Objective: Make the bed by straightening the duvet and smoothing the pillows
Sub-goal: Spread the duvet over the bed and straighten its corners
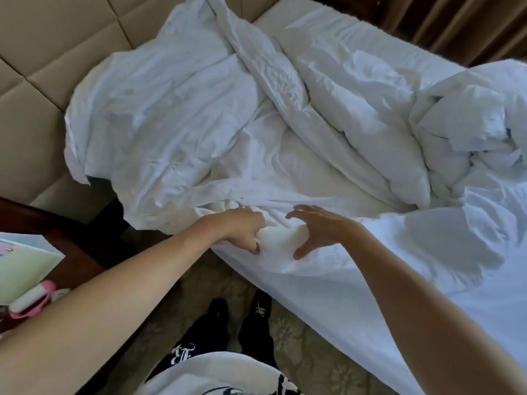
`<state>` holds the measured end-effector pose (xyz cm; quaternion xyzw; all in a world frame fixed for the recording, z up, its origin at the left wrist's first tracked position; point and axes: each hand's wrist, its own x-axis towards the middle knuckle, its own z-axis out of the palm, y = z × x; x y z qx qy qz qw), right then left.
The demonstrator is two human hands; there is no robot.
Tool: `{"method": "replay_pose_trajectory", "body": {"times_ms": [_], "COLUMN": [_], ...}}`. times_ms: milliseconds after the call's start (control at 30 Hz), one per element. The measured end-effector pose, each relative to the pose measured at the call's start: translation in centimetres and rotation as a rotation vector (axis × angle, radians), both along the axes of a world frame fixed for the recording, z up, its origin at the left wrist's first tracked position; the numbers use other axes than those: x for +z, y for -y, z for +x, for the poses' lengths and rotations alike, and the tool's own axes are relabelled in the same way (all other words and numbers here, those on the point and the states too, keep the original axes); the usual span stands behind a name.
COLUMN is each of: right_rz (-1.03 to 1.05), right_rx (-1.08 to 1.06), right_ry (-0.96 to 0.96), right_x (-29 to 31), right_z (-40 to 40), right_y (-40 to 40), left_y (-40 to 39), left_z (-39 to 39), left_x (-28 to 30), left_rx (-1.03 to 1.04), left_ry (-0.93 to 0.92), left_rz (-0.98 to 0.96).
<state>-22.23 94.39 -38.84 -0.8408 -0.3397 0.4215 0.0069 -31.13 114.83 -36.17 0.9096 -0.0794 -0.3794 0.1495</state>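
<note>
A white duvet (356,115) lies crumpled across the bed, bunched into a heap at the far right. A rumpled white pillow (159,124) rests against the headboard at the upper left. At the near edge of the bed, my left hand (242,228) is closed on a fold of the white bedding (273,240). My right hand (316,226) hovers just right of that fold with fingers spread, its thumb touching the fabric. The white bottom sheet (427,266) shows bare at the lower right.
A padded beige headboard (45,52) fills the upper left. A dark wooden nightstand (71,243) at the left holds a green box and a pink object (37,300). My feet in dark shoes stand on patterned carpet (313,352). Brown curtains (462,21) hang beyond the bed.
</note>
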Motion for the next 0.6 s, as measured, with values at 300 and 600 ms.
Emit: {"method": "replay_pose_trajectory", "body": {"times_ms": [300, 600], "right_rz": [-0.02, -0.23], "right_rx": [-0.06, -0.227], "right_ry": [0.116, -0.431], "right_x": [-1.8, -2.0], "right_z": [-8.7, -12.6], "right_y": [1.0, 0.3], "left_y": [-0.2, -1.0], "left_z": [-5.6, -11.8], "left_x": [-1.9, -6.3], "left_rx": [0.072, 0.153], "left_ry": [0.051, -0.17], "left_rz": [-0.125, -0.087]}}
